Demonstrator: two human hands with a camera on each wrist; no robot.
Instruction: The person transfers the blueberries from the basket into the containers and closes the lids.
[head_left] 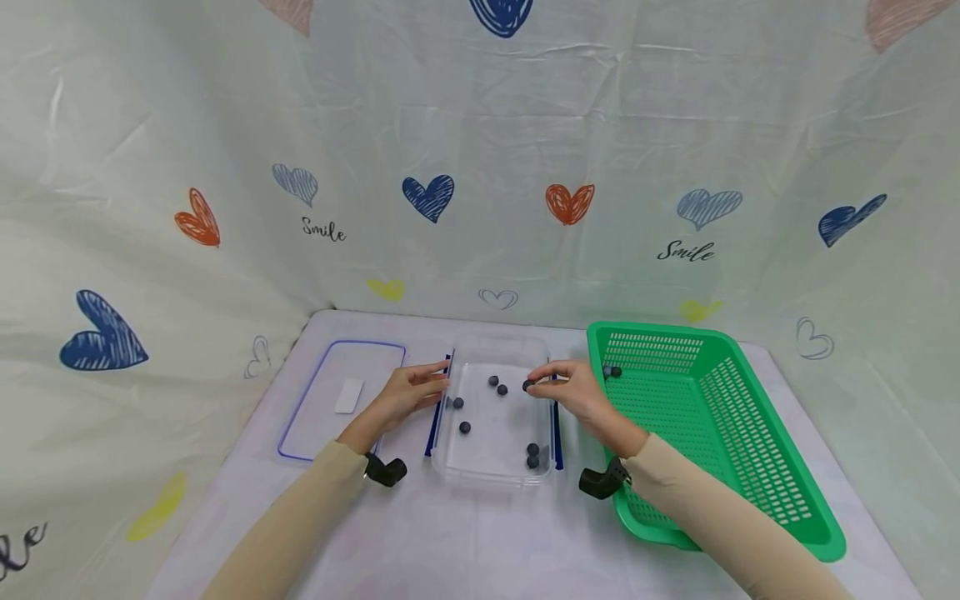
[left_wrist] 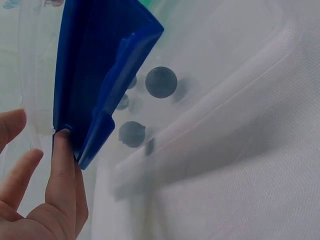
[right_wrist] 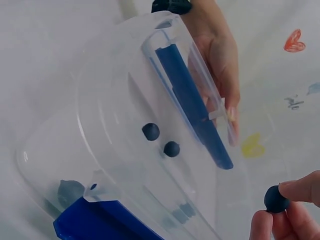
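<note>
A clear plastic box [head_left: 487,454] stands mid-table with several small dark balls [head_left: 465,427] scattered on its floor. Blue latches hang from its two sides, the left latch [left_wrist: 107,65] and the right latch [right_wrist: 107,220]. My left hand [head_left: 408,393] is at the box's left wall; in the left wrist view its fairly straight fingers [left_wrist: 61,175] touch the blue latch. My right hand [head_left: 573,388] pinches one small dark ball [right_wrist: 276,199] between thumb and fingertips, over the box's right side in the head view.
A green plastic basket [head_left: 660,328] stands to the right under my right forearm, with dark balls [head_left: 616,372] near its far left corner. On the left lies a clear lid with a blue edge [head_left: 367,341] and a white label [head_left: 348,396]. A heart-printed sheet hangs behind.
</note>
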